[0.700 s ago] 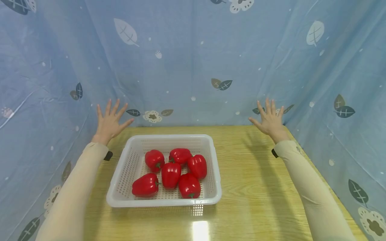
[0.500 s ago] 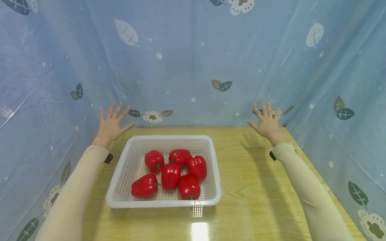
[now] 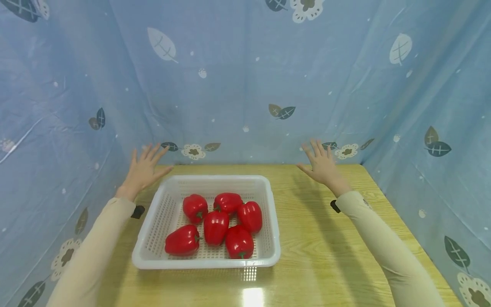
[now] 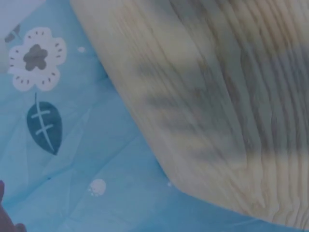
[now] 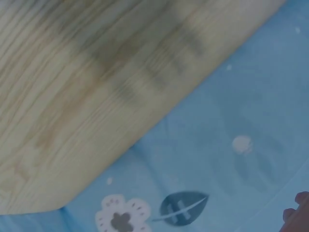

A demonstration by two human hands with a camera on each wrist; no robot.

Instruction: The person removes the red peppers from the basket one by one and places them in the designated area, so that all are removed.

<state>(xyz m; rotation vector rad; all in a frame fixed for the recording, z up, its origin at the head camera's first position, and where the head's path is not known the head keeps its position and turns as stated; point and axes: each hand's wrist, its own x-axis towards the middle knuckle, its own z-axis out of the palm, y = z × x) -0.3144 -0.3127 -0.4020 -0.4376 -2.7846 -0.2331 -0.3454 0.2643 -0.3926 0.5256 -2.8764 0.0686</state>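
Over far end of table (image 3: 307, 238), right hand (image 3: 322, 167) now sits further inward, nearer basket (image 3: 206, 265); left hand (image 3: 141, 174) slightly lower; both spread, holding nothing; six peppers (image 3: 216, 228) untouched.

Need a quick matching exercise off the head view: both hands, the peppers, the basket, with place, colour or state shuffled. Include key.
Column one
1. peppers
2. left hand
3. basket
4. right hand

Column two
A. white, standing on the wooden table
B. fingers spread, off to the right of the basket
C. red, lying inside the basket
D. fingers spread, by the basket's far left corner

Right pairs: 1-C, 2-D, 3-A, 4-B
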